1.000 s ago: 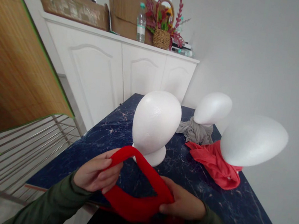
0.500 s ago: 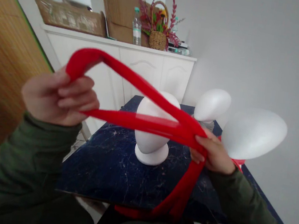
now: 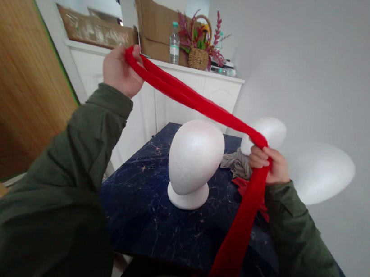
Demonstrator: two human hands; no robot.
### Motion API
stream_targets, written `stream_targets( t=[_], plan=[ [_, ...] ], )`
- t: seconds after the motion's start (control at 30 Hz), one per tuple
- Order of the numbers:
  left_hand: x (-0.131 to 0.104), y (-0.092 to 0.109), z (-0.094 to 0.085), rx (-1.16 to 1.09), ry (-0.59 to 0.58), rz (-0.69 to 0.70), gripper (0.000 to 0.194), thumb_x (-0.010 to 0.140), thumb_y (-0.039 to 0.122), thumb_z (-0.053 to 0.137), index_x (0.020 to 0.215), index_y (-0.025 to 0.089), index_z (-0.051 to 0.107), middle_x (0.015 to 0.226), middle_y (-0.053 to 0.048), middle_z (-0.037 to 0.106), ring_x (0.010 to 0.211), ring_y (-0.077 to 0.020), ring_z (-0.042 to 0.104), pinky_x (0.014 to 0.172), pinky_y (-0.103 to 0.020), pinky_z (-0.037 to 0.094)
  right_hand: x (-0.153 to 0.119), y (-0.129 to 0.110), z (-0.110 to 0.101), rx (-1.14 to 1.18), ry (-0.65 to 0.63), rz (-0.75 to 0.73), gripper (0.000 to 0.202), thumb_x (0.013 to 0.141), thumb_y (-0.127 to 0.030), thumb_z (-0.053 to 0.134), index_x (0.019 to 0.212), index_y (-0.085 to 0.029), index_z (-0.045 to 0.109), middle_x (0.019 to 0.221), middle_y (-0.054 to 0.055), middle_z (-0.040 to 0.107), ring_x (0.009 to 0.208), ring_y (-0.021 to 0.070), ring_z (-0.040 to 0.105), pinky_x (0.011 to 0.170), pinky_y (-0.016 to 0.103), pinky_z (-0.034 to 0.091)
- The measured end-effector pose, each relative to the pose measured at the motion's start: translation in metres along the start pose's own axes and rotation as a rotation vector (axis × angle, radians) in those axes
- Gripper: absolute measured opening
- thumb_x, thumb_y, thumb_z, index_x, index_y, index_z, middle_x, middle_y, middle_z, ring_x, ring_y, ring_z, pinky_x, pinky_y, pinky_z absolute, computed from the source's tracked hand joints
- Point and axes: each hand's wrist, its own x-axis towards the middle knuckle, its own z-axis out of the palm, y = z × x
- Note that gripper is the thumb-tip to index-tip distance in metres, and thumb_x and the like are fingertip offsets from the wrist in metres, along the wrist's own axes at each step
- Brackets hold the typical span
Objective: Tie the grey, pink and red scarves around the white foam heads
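Up goes the left hand (image 3: 123,72), higher and farther out than 0.5 seconds ago, and the wide red loop of that frame is now drawn into a narrow band! The right hand (image 3: 272,166) has risen a little too. Both hands are gripping: the left has the upper end of the red cloth (image 3: 193,99) pinched in its fingers, and the right is closed around it lower down. The cloth slants taut between them, then drops from the right fist past the table's near edge to the person's front.

Below that slanting band, in view, stands 1 white head form (image 3: 197,151), bare and upright on its round base, a gap showing between it and the cloth. It's on the dark blue marbled table (image 3: 148,206). Off to the right, 2 more: a far white form (image 3: 276,130), partly behind the band, and a near white form (image 3: 323,175). Grey fabric (image 3: 238,163) bunches by the far one; coral fabric (image 3: 239,185) peeks out behind the red. Farther back, a white cabinet (image 3: 182,78) carries a bottle (image 3: 174,48) and a wicker basket (image 3: 198,59) of flowers.
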Motion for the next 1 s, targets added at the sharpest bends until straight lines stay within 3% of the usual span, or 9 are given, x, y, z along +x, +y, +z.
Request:
stream_targets(
  t=[0.13, 0.23, 0.3, 0.4, 0.53, 0.63, 0.8, 0.9, 1.0],
  plan=[
    [0.017, -0.033, -0.021, -0.009, 0.136, 0.026, 0.033, 0.092, 0.020, 0.012, 0.070, 0.012, 0.036, 0.063, 0.006, 0.047, 0.063, 0.0008, 0.046, 0.067, -0.013, 0.042, 0.036, 0.000, -0.011, 0.044, 0.257, -0.091, 0.012, 0.074, -0.030, 0.050, 0.082, -0.020, 0.052, 0.076, -0.003, 0.049, 0.047, 0.0031, 0.028, 0.041, 0.014, 0.032],
    [-0.005, -0.061, -0.044, -0.103, 0.170, -0.091, 0.038, 0.092, 0.022, 0.009, 0.076, 0.011, 0.041, 0.067, 0.004, 0.053, 0.065, -0.0005, 0.048, 0.066, -0.011, 0.042, 0.046, 0.040, -0.021, 0.010, 0.350, -0.056, 0.028, 0.069, -0.028, 0.055, 0.096, -0.021, 0.051, 0.093, 0.000, 0.053, 0.053, 0.0037, 0.038, 0.042, 0.014, 0.035],
    [-0.037, -0.078, -0.062, -0.191, 0.244, -0.201, 0.042, 0.092, 0.025, 0.009, 0.080, 0.010, 0.047, 0.067, 0.002, 0.057, 0.062, -0.0016, 0.050, 0.060, -0.010, 0.042, 0.037, 0.081, -0.026, -0.122, 0.390, 0.034, 0.041, 0.068, -0.029, 0.055, 0.108, -0.021, 0.047, 0.097, 0.002, 0.055, 0.056, 0.0051, 0.044, 0.045, 0.016, 0.038],
    [-0.100, -0.100, -0.095, -0.207, 0.314, -0.389, 0.036, 0.089, 0.023, 0.019, 0.075, 0.010, 0.049, 0.055, 0.001, 0.053, 0.042, -0.0024, 0.041, 0.045, -0.012, 0.039, 0.009, 0.136, -0.029, -0.542, 0.247, 0.300, 0.048, 0.074, -0.027, 0.047, 0.120, -0.016, 0.040, 0.100, 0.007, 0.057, 0.065, 0.0100, 0.053, 0.058, 0.024, 0.045],
    [-0.182, -0.116, -0.134, -0.137, 0.334, -0.667, 0.026, 0.080, 0.013, 0.031, 0.060, 0.010, 0.048, 0.048, -0.001, 0.048, 0.037, -0.0061, 0.042, 0.038, -0.018, 0.039, -0.026, 0.156, -0.028, -0.845, 0.103, 0.315, 0.054, 0.062, -0.020, 0.061, 0.113, -0.007, 0.050, 0.117, 0.015, 0.052, 0.103, 0.0222, 0.050, 0.089, 0.034, 0.038],
    [-0.224, -0.119, -0.144, -0.041, 0.232, -0.915, 0.017, 0.072, 0.017, 0.044, 0.064, 0.009, 0.056, 0.055, -0.005, 0.055, 0.043, -0.0096, 0.049, 0.039, -0.021, 0.043, -0.044, 0.141, -0.022, -1.224, -0.051, 0.332, 0.045, 0.069, -0.027, 0.056, 0.111, -0.010, 0.053, 0.110, 0.012, 0.057, 0.100, 0.0231, 0.052, 0.088, 0.034, 0.037],
    [-0.254, -0.131, -0.129, 0.112, -0.219, -1.146, 0.020, 0.063, 0.013, 0.063, 0.083, 0.009, 0.062, 0.073, -0.008, 0.064, 0.051, -0.0103, 0.058, 0.042, -0.017, 0.046, -0.064, 0.124, -0.011, -1.534, -0.173, 0.455, 0.030, 0.074, -0.040, 0.050, 0.085, -0.014, 0.060, 0.085, 0.010, 0.062, 0.079, 0.0229, 0.058, 0.068, 0.030, 0.039],
    [-0.261, -0.142, -0.120, 0.202, -0.393, -1.218, 0.034, 0.056, 0.008, 0.069, 0.088, 0.012, 0.059, 0.081, -0.008, 0.066, 0.051, -0.0111, 0.060, 0.044, -0.018, 0.047, -0.070, 0.123, -0.008, -1.518, -0.221, 0.456, 0.029, 0.073, -0.041, 0.052, 0.081, -0.014, 0.060, 0.080, 0.010, 0.062, 0.075, 0.0218, 0.056, 0.065, 0.030, 0.038],
    [-0.267, -0.153, -0.111, 0.312, -0.467, -1.236, 0.031, 0.059, 0.011, 0.069, 0.087, 0.012, 0.057, 0.074, -0.007, 0.066, 0.052, -0.0129, 0.060, 0.043, -0.019, 0.046, -0.071, 0.126, -0.002, -1.206, -0.354, 0.440, 0.029, 0.071, -0.038, 0.055, 0.086, -0.014, 0.059, 0.084, 0.007, 0.062, 0.076, 0.0190, 0.055, 0.068, 0.029, 0.039]
  ],
)
